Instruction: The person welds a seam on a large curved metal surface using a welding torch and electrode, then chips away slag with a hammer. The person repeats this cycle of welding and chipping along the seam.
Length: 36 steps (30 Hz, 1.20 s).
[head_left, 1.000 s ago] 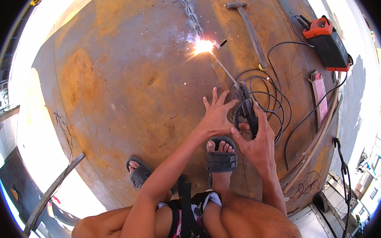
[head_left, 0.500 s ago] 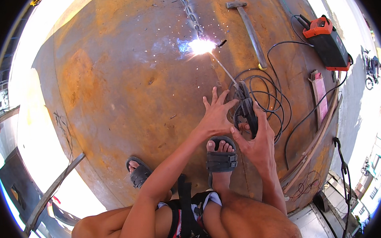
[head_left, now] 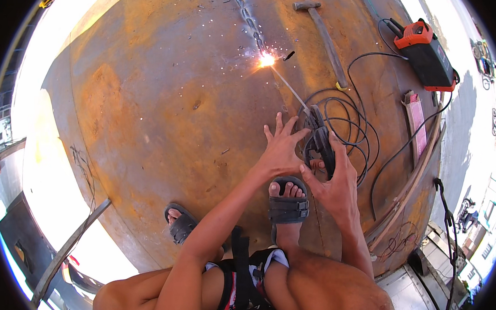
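Note:
In my right hand (head_left: 339,184) is a black electrode holder (head_left: 321,134), gripped with the fingers wrapped round it. A thin welding rod (head_left: 291,89) runs from its jaws up and to the left. The rod's far end meets a bright orange-white glow (head_left: 266,60) with sparks, at the near end of a grey weld bead (head_left: 245,15) on the rusty steel plate (head_left: 148,171). My left hand (head_left: 283,150) has its fingers spread beside the holder; its thumb side lies close to the holder, and whether it touches cannot be made out.
A hammer (head_left: 325,41) lies right of the weld. Farther right stand an orange and black welding machine (head_left: 425,56) and a pink electrode box (head_left: 416,125). Black cable (head_left: 364,123) coils beside the holder. My sandalled feet (head_left: 288,200) rest on the plate.
The glare at the rod's tip has shrunk from a wide blue-white flare to a small orange-white glow, and the bluish smoke has thinned. Both hands stay nearly in place.

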Motion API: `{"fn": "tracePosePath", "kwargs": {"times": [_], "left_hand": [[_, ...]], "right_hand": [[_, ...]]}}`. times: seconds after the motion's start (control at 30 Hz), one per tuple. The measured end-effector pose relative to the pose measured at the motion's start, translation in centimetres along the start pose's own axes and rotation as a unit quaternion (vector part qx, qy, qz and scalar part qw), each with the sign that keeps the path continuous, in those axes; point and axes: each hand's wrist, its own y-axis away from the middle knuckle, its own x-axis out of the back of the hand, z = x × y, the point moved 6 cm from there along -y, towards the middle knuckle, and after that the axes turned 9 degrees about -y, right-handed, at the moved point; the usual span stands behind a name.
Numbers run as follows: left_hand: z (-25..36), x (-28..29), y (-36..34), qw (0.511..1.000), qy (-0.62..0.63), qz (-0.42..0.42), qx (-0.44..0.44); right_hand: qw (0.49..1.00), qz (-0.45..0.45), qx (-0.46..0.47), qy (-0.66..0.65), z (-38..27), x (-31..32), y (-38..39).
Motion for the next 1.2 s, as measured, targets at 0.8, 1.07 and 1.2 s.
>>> {"fn": "tracePosePath", "kwargs": {"times": [0.8, 1.07, 1.2], "left_hand": [[-0.25, -0.21, 0.03, 1.000, -0.006, -0.001, -0.002], [-0.16, -0.14, -0.01, 1.000, -0.002, -0.001, -0.002], [-0.23, -0.19, -0.08, 1.000, 0.004, -0.003, -0.001]], "right_hand": [[1.000, 0.000, -0.003, -0.002, 0.13, -0.09, 0.07], [1.000, 0.001, 0.000, 0.004, -0.16, -0.02, 0.02], [1.000, 0.001, 0.003, 0.005, -0.17, -0.01, 0.02]]}}
